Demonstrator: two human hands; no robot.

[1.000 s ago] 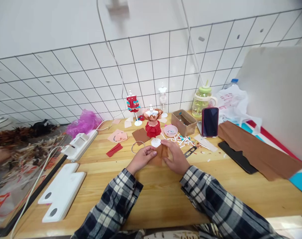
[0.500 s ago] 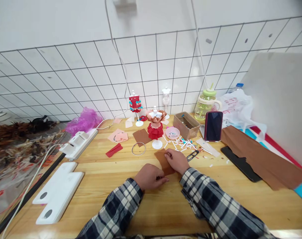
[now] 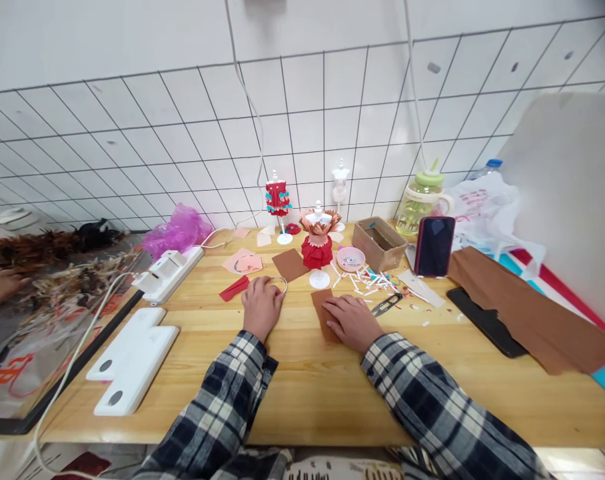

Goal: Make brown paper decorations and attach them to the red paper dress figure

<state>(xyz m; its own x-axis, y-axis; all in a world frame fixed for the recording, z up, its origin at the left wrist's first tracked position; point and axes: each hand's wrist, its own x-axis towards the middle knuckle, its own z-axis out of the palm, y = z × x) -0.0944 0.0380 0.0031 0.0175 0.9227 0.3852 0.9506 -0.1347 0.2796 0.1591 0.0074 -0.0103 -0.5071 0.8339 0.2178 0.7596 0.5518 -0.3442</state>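
My left hand (image 3: pixel 261 308) is on a thin metal ring (image 3: pixel 285 285), its fingers curled over it and covering most of it. Only the right part of the ring shows. Under the flat fingers of my right hand (image 3: pixel 353 320) lies a small folded brown piece (image 3: pixel 322 310), paper or fabric, pressed to the table. Just beyond sits a mini dress form (image 3: pixel 317 250) in a red skirt and a brown-pink petal collar. Black thread snips (image 3: pixel 387 305) rest right of my right hand. A red strip (image 3: pixel 234 288) lies beside my left hand.
White paper bits (image 3: pixel 365 280) surround a pink dish (image 3: pixel 351 259) and a cardboard box (image 3: pixel 379 243). A phone (image 3: pixel 435 247) stands at right near a brown sheet (image 3: pixel 522 307). Power strip (image 3: pixel 167 277) and white plates (image 3: pixel 132 360) are left. Another person's hand (image 3: pixel 2 287) shows far left.
My left hand has moved forward and left from the brown piece onto the ring, which has shifted slightly left. My right hand has flattened on the brown piece. The view has tilted down.
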